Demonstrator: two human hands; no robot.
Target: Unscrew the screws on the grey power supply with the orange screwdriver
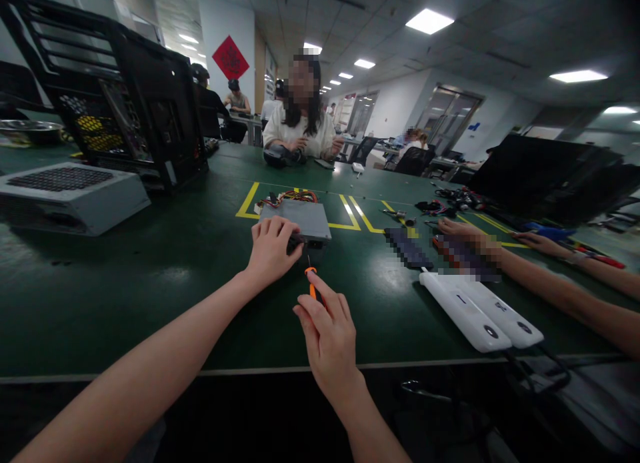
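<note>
A small grey computer power supply (305, 219) lies on the green table, with a bundle of coloured cables (300, 196) at its far side. My left hand (273, 249) grips its near left corner, fingers over the top and thumb at the front face. My right hand (327, 329) holds a screwdriver (312, 283) with an orange handle between thumb and fingers. The thin shaft points away from me toward the power supply's front face. Whether the tip touches the casing I cannot tell.
At the left stand a black computer case (165, 116) and a larger grey power supply (75, 196). Two white devices with cables (480, 316) lie at right, near a co-worker's arms (530, 276). Another person (305, 126) sits opposite. Yellow tape (350, 213) marks the table.
</note>
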